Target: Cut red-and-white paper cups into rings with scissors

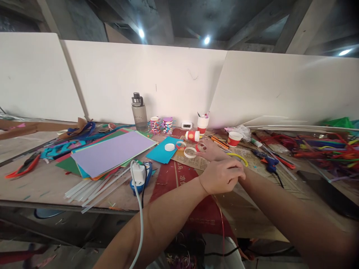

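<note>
My right hand [213, 150] reaches forward over the table, its thumb and fingers at a red-and-white ring [201, 147] that looks cut from a paper cup. My left hand [221, 176] is across my right wrist, its fingers curled in; whatever they hold, if anything, is hidden. Beside the red ring lie a white ring [190, 152] and another red-and-white ring [181, 144]. A white disc [169, 147] rests on blue sheets [157, 151]. Just behind the rings, a red-and-white paper cup [192, 136] lies on its side.
Left are coloured sheets [112, 153], glue sticks [92, 188] and a power strip [140, 177]. At the back stand a water bottle [139, 114], two decorated cups [167, 125] and a pen cup [203, 124]. A blue glue gun [269, 160] and dark phone [328, 192] lie right.
</note>
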Tool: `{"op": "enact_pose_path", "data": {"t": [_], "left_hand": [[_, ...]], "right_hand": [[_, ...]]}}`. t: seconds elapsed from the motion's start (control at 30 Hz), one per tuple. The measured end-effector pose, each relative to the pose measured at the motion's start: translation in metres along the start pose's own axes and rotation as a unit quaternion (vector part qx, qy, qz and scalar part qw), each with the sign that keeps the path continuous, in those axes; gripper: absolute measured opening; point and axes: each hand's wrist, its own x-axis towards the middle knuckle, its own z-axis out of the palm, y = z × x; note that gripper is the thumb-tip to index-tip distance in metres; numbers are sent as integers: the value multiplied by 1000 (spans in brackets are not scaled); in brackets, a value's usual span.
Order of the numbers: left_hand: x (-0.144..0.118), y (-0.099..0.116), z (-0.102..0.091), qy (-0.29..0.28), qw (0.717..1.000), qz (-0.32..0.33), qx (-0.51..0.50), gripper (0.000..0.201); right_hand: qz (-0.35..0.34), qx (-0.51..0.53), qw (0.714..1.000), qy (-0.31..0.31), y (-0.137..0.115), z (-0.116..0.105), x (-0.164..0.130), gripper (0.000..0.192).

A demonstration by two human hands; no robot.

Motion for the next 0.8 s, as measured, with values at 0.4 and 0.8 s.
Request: {"op": "enact_pose_path", "data": {"t": [0.4, 0.8], "left_hand": [[-2, 0, 2, -37, 999, 16, 33, 24], [-1, 0, 2, -55, 998, 5, 28, 24]], "right_hand": [[-8, 14, 1000, 0, -14, 28, 23, 44], [-38, 0, 999, 23, -10, 42, 35, 46]]}}
